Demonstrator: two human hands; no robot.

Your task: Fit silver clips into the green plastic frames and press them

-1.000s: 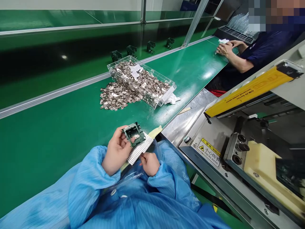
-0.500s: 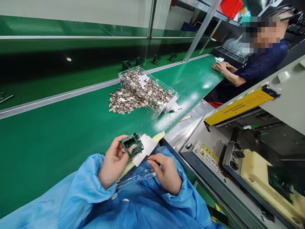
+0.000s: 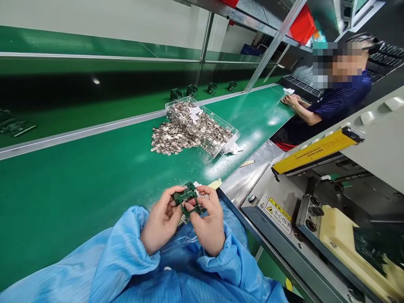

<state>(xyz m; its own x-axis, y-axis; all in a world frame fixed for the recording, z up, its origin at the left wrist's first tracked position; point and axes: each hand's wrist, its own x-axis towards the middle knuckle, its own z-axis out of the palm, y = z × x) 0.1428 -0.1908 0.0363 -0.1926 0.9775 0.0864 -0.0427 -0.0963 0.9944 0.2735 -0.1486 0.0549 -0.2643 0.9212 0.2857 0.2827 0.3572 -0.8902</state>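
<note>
A dark green plastic housing (image 3: 188, 193) with an open frame sits between my two hands, close in front of my body. My left hand (image 3: 162, 221) grips its left side with thumb and fingers. On the other side, my right hand (image 3: 208, 221) has its thumb and fingertips pinched at the housing's right edge; whether a small piece is also between them I cannot make out. Behind the housing, a sheet of small silvery pieces (image 3: 204, 194) is mostly hidden by my fingers. Clear plastic film (image 3: 184, 237) lies below my hands, over my blue sleeves and gown.
A clear tray (image 3: 232, 143) full of small metal parts stands on the green table (image 3: 78, 189), with a loose heap (image 3: 172, 139) beside it. Several green housings (image 3: 191, 90) line the back. A machine with a yellow sensor bar (image 3: 315, 151) is at right. A co-worker (image 3: 334, 101) sits beyond.
My right hand has moved up from the silvery sheet to the green housing and now grips it too. The housing has turned and shifted slightly right. The view has tilted a little.
</note>
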